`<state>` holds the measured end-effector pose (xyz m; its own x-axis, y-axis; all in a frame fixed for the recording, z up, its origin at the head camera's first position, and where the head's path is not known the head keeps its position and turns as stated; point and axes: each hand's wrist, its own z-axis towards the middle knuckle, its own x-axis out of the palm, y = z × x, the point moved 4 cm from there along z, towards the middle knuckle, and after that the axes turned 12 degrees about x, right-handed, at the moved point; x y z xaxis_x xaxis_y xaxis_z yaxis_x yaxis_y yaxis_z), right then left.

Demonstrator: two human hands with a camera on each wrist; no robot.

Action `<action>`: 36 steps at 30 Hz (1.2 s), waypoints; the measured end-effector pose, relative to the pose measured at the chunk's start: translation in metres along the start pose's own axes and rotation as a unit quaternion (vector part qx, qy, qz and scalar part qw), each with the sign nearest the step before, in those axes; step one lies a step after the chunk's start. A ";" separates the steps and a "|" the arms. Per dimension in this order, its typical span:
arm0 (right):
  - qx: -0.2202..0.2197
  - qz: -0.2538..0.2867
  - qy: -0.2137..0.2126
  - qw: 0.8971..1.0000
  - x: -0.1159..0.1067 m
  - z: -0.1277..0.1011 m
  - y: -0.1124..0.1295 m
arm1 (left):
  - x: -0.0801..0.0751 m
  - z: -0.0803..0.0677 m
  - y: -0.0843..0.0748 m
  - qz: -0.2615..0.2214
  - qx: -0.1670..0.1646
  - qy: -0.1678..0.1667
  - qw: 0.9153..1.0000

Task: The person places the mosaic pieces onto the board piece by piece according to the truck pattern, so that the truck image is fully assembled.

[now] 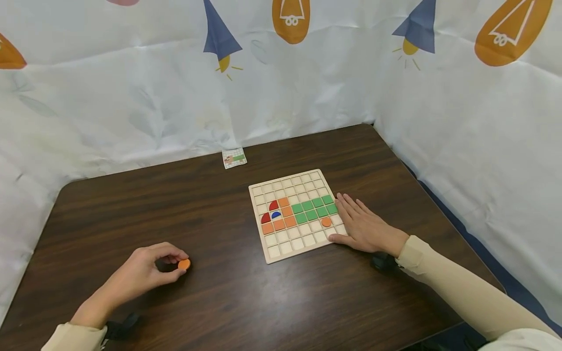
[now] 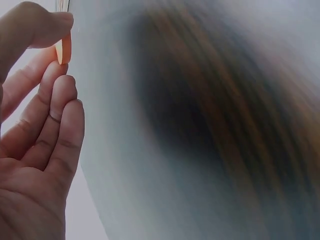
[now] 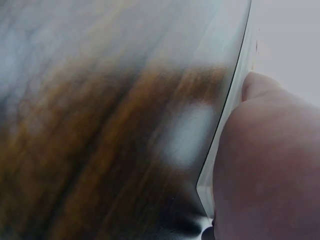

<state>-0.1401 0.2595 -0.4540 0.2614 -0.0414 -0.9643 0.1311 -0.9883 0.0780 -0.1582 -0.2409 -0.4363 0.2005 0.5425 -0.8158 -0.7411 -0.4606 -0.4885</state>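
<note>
Between thumb and fingertips, my left hand (image 1: 147,268) pinches an orange round disc (image 1: 184,264) over the left part of the table. The left wrist view shows that disc (image 2: 63,50) edge-on. My right hand (image 1: 366,226) lies flat with straight fingers along the right edge of a wooden grid board (image 1: 281,247). Green squares (image 1: 311,214) form two rows on it. Orange squares (image 1: 287,211), two red quarter-round pieces (image 1: 273,205) and a blue half-round piece (image 1: 275,214) sit at the left. Another orange disc (image 1: 326,222) rests in a cell below the green rows.
A small picture card (image 1: 234,158) with a coloured grid pattern lies at the table's back edge. The dark wood table (image 1: 210,302) has rounded corners. A white printed curtain (image 1: 175,87) hangs behind it and on the right side.
</note>
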 end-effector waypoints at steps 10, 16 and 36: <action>0.002 -0.001 0.003 1.000 0.001 0.001 0.000 | 0.023 0.039 -0.005 -0.037 0.026 0.015 0.999; 0.004 0.001 0.000 1.000 0.001 0.003 0.001 | 0.038 0.067 -0.008 -0.056 0.031 0.032 0.997; 0.005 0.002 0.003 1.000 0.003 0.004 -0.002 | 0.081 0.142 -0.036 -0.112 0.049 0.102 0.987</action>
<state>-0.1435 0.2607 -0.4582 0.2675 -0.0440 -0.9626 0.1209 -0.9895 0.0788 -0.2058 -0.0810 -0.4406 0.4837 0.4656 -0.7411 -0.7202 -0.2695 -0.6393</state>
